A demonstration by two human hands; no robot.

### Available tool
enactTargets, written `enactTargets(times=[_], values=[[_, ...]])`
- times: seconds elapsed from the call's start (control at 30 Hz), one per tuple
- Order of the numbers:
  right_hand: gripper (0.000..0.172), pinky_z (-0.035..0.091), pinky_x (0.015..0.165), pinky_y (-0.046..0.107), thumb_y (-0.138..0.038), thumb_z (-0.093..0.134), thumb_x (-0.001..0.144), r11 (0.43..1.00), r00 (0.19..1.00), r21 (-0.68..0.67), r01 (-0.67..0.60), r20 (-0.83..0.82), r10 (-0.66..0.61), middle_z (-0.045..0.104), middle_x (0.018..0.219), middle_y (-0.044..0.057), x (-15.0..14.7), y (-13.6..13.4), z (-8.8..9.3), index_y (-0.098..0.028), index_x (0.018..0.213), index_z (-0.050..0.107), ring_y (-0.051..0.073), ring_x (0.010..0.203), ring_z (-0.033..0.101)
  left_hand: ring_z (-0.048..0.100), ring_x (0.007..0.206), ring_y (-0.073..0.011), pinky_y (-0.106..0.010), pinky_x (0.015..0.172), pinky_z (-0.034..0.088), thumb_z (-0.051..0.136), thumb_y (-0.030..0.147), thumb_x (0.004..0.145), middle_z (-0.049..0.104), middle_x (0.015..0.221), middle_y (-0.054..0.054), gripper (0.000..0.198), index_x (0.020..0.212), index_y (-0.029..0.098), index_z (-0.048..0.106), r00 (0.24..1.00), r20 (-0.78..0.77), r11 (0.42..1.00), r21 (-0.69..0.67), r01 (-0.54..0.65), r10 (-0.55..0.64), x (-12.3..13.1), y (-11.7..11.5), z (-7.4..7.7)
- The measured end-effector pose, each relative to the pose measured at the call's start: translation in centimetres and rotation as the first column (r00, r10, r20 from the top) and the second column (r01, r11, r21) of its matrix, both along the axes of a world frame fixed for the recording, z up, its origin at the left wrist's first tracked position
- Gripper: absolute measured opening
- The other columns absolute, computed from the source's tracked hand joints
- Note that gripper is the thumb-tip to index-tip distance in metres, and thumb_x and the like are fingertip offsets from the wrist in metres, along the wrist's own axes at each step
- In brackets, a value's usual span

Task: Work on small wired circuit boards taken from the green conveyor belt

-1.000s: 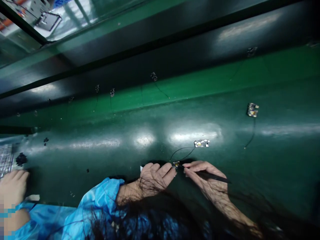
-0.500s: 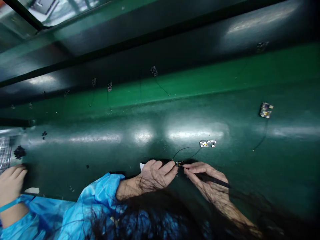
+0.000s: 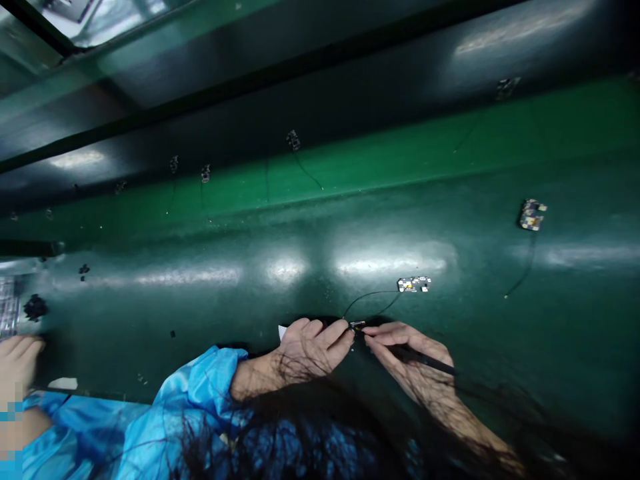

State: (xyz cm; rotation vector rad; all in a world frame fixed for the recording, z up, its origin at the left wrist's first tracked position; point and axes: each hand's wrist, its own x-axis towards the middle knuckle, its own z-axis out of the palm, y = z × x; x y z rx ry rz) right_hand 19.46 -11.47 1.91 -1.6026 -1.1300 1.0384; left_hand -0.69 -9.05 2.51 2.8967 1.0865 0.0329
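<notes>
Between the thumb and fingers of my left hand [image 3: 315, 347], I pinch a small circuit board [image 3: 357, 326] just above the green table. It is mostly covered by my fingertips. My right hand [image 3: 417, 357] is closed around slim black tweezers [image 3: 435, 363], their tip at the small board's right edge. Thin black wires run from near my fingertips to a second circuit board [image 3: 414, 285], which lies on the table beyond my hands. A white scrap [image 3: 283, 331] shows beside my left hand.
Another circuit board [image 3: 532, 215] with a wire lies at the right. Several wired boards, one at the middle [image 3: 293, 140], lie along the bright green strip behind. At the left are a co-worker's hand [image 3: 17, 363], a black clump of parts [image 3: 35, 307] and a small black piece [image 3: 173, 334].
The boards on the far strip have shifted left. The co-worker's hand has moved slightly left. My hands keep nearly the same pose at the small board.
</notes>
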Motion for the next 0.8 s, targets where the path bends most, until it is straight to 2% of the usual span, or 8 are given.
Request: enactTargets(times=[0.03, 0.1, 0.2, 0.43, 0.6, 0.8], values=[[0.006, 0.055, 0.065, 0.019, -0.025, 0.071, 0.065, 1.0, 1.0, 0.003, -0.001, 0.0, 0.001, 0.072, 0.075, -0.003, -0.01, 0.01, 0.01, -0.024, 0.063, 0.066, 0.009, 0.066, 0.068, 0.061, 0.079, -0.0119, -0.026, 0.069, 0.053, 0.059, 0.034, 0.098, 0.067, 0.12, -0.005, 0.025, 0.121, 0.025, 0.064, 0.999, 0.039, 1.0, 0.017, 0.025, -0.026, 0.21, 0.04, -0.04], [0.006, 0.055, 0.065, 0.02, -0.025, 0.07, 0.066, 1.0, 1.0, 0.007, -0.002, 0.001, 0.002, 0.072, 0.075, -0.003, -0.03, 0.03, 0.01, -0.024, 0.063, 0.065, 0.01, 0.065, 0.068, 0.053, 0.067, -0.0104, -0.027, 0.057, 0.042, 0.059, 0.029, 0.097, 0.069, 0.12, -0.002, 0.022, 0.117, 0.03, 0.069, 0.994, 0.097, 0.998, 0.041, 0.043, -0.047, 0.42, 0.17, 0.07], [0.007, 0.055, 0.065, 0.02, -0.024, 0.07, 0.066, 1.0, 1.0, 0.019, 0.001, -0.002, -0.001, 0.071, 0.074, -0.003, -0.06, 0.04, 0.01, -0.025, 0.062, 0.065, 0.01, 0.064, 0.069, 0.048, 0.066, -0.0132, -0.033, 0.056, 0.035, 0.063, 0.025, 0.093, 0.072, 0.12, -0.001, 0.023, 0.114, 0.03, 0.073, 0.992, 0.123, 0.998, 0.053, 0.035, -0.041, 0.44, 0.34, 0.42], [0.007, 0.056, 0.065, 0.021, -0.025, 0.07, 0.066, 0.999, 1.0, 0.033, -0.003, -0.009, 0.003, 0.071, 0.074, -0.004, -0.11, 0.02, -0.01, -0.025, 0.062, 0.065, 0.01, 0.064, 0.069, 0.046, 0.066, -0.015, -0.035, 0.058, 0.031, 0.064, 0.024, 0.091, 0.073, 0.121, 0.0, 0.025, 0.113, 0.029, 0.074, 0.986, 0.159, 0.998, 0.058, 0.036, -0.045, 0.31, 0.47, 0.64], [0.008, 0.055, 0.066, 0.019, -0.023, 0.07, 0.065, 1.0, 1.0, 0.029, -0.003, -0.01, 0.003, 0.071, 0.073, -0.004, -0.09, -0.02, -0.11, -0.024, 0.06, 0.064, 0.009, 0.065, 0.068, 0.047, 0.067, -0.0153, -0.035, 0.059, 0.032, 0.063, 0.024, 0.092, 0.071, 0.125, -0.002, 0.028, 0.118, 0.029, 0.072, 0.988, 0.146, 0.998, 0.034, 0.049, -0.053, 0.2, 0.33, 0.44], [0.008, 0.055, 0.066, 0.02, -0.025, 0.07, 0.066, 1.0, 1.0, 0.02, -0.009, -0.011, 0.009, 0.071, 0.075, -0.004, -0.1, -0.07, -0.11, -0.025, 0.061, 0.064, 0.01, 0.066, 0.069, 0.046, 0.068, -0.0154, -0.034, 0.059, 0.032, 0.065, 0.024, 0.09, 0.073, 0.12, 0.0, 0.025, 0.113, 0.028, 0.074, 0.978, 0.2, 0.997, 0.06, 0.042, -0.053, 0.23, 0.49, 0.53]])
